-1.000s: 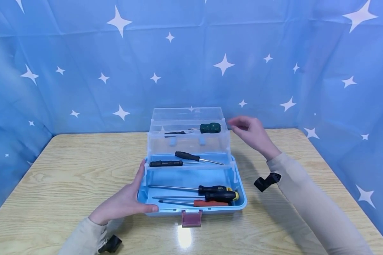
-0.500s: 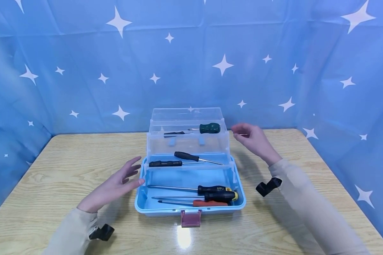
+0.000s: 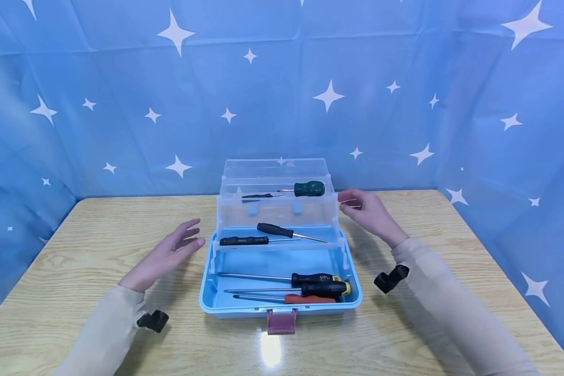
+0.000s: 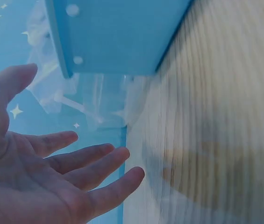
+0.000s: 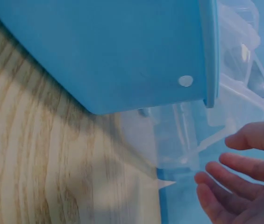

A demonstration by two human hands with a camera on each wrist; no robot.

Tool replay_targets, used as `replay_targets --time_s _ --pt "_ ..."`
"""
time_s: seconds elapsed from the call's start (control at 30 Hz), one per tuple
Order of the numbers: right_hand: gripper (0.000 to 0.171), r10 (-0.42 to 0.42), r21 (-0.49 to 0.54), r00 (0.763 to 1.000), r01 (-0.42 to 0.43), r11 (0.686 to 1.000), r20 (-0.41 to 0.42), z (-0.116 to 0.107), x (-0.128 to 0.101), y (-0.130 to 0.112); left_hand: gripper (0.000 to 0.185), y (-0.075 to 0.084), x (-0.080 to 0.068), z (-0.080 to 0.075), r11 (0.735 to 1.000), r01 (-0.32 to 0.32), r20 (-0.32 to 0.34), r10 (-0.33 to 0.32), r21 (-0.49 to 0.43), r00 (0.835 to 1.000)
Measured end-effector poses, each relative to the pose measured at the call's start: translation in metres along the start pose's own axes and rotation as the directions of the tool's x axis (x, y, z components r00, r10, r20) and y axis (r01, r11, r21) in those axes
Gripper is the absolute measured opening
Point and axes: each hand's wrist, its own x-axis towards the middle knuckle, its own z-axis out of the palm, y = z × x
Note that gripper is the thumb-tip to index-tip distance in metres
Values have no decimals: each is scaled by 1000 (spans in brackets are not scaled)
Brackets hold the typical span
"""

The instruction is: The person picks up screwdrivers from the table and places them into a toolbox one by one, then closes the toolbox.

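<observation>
While seven screwdrivers show in the head view, they all lie inside one thing, the open blue toolbox (image 3: 280,308) standing on the wooden table (image 3: 98,261). Its bottom compartment holds three: a long one with a black handle (image 3: 316,278), one with a black and yellow handle (image 3: 326,288) and one with a red handle (image 3: 309,300), all with handles toward the box's right end. Above and behind the bottom compartment, the clear middle tray (image 3: 277,245) holds two black-handled screwdrivers (image 3: 244,241), the second one (image 3: 275,230) lying at a slant behind the first. Higher still, the clear top tray (image 3: 274,201) holds a green-handled screwdriver (image 3: 309,188) and a thin dark one (image 3: 257,196) to its left. Behind the top tray the clear lid (image 3: 274,167) stands raised. A dark red latch (image 3: 282,321) hangs at the front middle of the box.

One hand is on each side of the box. To the box's left, the left hand (image 3: 166,256) has its fingers (image 4: 89,161) straight and spread, palm toward the box wall, holding nothing and not touching it. Just right of the top tray, the right hand (image 3: 368,211) is relaxed, its fingers (image 5: 237,168) loosely extended toward the tray's end, gripping nothing; whether the fingertips touch the tray cannot be told.
</observation>
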Motion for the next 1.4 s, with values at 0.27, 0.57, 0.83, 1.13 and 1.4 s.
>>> replay_targets --time_s 0.27,0.57,0.83,1.13,1.4 --pt "37 15 -10 1000 -14 1000 23 5 4 5 67 -2 24 -2 997 38 -18 -37 63 999" --pt "42 30 -43 999 -28 999 40 8 10 8 70 -3 47 -1 990 73 -12 -72 117 997" --pt "44 21 -68 998 -17 998 64 13 16 13 67 0 63 3 986 52 4 -54 156 999" --pt "48 61 -109 994 -51 993 95 17 24 14 66 5 73 5 979 85 41 -94 186 995" --pt "45 100 -88 990 -91 992 99 17 30 18 66 6 78 7 976 92 73 -109 197 991"
